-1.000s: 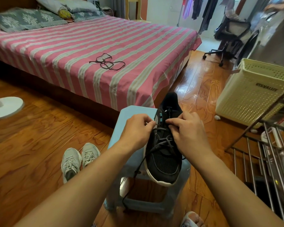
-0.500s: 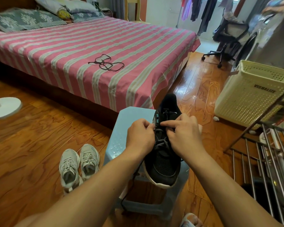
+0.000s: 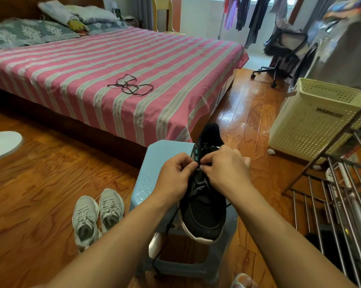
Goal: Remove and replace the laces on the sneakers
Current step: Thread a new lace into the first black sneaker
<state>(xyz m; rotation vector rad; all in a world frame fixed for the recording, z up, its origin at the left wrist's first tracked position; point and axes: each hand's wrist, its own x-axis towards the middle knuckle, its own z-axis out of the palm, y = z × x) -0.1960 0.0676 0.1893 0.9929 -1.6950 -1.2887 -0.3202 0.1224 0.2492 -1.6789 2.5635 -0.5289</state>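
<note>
Bed (image 3: 92,65) behind, a loose lace (image 3: 129,87) parked on it out of the way, likely one already pulled — stool (image 3: 154,154) props the sneaker (image 3: 204,213) toe-near, at working height. Left hand (image 3: 175,177) and right hand (image 3: 227,169) both pinch its lace (image 3: 198,189) at the upper eyelets, probably mid-threading.

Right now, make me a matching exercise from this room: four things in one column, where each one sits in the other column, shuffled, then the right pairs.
Things:
1. black sneaker
2. loose black lace
3. grey sneakers
4. cream basket

Places:
A. wooden floor, left of the stool
B. on the blue stool
C. wooden floor, at the right
D. on the striped bedspread

Pairs: 1-B, 2-D, 3-A, 4-C
</note>
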